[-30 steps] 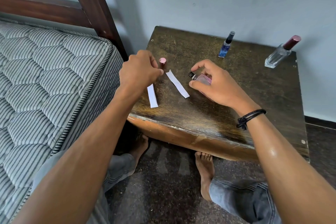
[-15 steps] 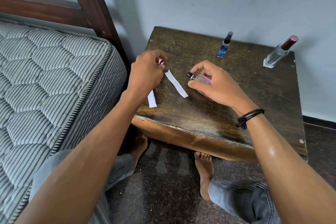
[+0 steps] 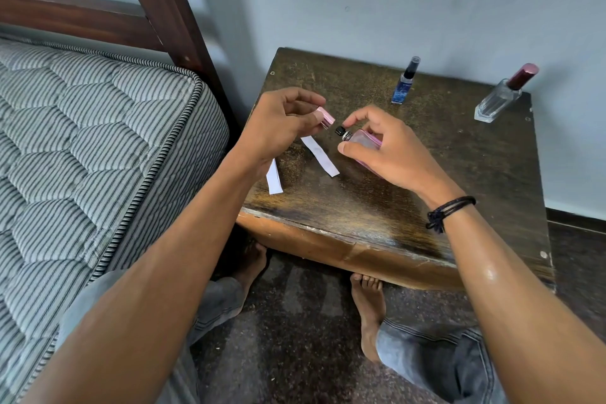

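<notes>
Pink bottle (image 3: 364,141) is held tilted over the bench (image 3: 442,180) in the right grip (image 3: 387,147), thumb & fingers curled round it, nozzle pointed left. Cap (image 3: 326,118) is pinched in the left grip (image 3: 282,118), wrist raised, just beside the nozzle. Two paper strips (image 3: 319,156) are laid beneath.

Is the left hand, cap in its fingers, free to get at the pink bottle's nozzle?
Probably yes. The left hand pinches the pink cap beside the nozzle of the pink bottle, which the right hand holds; nothing lies between them, though the right forefinger sits close.
</notes>
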Motion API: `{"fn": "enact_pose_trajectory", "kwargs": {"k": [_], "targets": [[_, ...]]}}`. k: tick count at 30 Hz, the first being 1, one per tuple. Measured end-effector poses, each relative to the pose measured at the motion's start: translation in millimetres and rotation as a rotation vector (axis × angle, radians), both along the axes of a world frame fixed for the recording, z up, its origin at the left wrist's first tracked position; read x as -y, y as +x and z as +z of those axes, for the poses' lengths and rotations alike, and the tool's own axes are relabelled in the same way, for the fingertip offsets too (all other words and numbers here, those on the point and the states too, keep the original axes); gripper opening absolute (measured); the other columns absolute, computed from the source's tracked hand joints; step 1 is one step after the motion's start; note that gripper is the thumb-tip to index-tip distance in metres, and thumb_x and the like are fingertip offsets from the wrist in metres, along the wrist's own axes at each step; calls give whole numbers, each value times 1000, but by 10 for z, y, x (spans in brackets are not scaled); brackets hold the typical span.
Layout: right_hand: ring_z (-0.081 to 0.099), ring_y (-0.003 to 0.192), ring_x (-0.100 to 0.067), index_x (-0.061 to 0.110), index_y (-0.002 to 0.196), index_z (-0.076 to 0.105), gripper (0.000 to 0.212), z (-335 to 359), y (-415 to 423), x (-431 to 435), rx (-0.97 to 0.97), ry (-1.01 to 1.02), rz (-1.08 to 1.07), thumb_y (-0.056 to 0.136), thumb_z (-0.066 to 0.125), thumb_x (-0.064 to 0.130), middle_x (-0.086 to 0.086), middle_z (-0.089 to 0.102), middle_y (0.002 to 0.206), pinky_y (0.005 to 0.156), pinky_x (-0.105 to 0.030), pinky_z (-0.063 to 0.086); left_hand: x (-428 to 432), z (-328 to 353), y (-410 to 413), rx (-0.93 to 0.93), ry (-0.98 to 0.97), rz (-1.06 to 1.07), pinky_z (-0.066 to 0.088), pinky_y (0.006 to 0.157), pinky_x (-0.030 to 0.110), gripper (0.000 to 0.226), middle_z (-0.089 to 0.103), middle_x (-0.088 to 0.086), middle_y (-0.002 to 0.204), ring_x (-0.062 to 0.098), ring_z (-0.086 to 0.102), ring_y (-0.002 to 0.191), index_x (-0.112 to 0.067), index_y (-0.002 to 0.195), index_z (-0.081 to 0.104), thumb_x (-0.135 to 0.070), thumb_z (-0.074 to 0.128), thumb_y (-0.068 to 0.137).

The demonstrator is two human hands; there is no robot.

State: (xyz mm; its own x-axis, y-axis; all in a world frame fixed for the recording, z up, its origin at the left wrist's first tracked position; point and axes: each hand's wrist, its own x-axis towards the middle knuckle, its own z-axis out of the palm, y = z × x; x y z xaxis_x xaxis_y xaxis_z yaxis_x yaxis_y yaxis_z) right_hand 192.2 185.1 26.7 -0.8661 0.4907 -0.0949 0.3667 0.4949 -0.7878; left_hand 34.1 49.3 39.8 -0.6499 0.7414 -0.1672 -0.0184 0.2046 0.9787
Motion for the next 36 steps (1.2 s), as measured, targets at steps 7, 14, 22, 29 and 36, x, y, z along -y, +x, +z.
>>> {"fn": "enact_pose_trajectory", "kwargs": {"k": [7,14,22,29,36], "targets": [[67,84,-22,40,111,53,33,-8,-16,22,-41,-16,-5,87,74,46,5,69,99,86,-47,52,-7,-25,19,72,-8,-80,59,79,24,22,71,17,99,22,73,88,1,113,70,2,70,91],[62,78,-12,35,115,51,39,-12,-7,6,-55,-23,9,87,76,48,10,72,98,81,-40,48,-4,-13,47,113,9,-129,60,84,29,25,71,26,104,22,73,88,3,114,68,5,69,90],[60,83,3,36,113,53,35,19,-8,26,-92,-86,6,88,74,49,16,73,100,84,-35,44,5,25,38,129,47,-110,58,74,21,28,75,18,99,19,76,81,6,114,68,5,72,87],[57,77,12,27,118,54,35,34,-35,62,-178,-166,1,92,73,39,14,72,105,85,-32,40,-6,50,46,58,111,-76,58,77,22,25,77,12,92,19,76,81,4,109,72,1,77,85],[58,67,9,32,111,52,30,3,-56,70,-270,-229,-18,92,75,29,10,70,100,74,-29,38,-25,41,49,19,166,-74,61,87,35,23,75,22,104,26,74,89,-2,107,74,-1,78,84]]}}
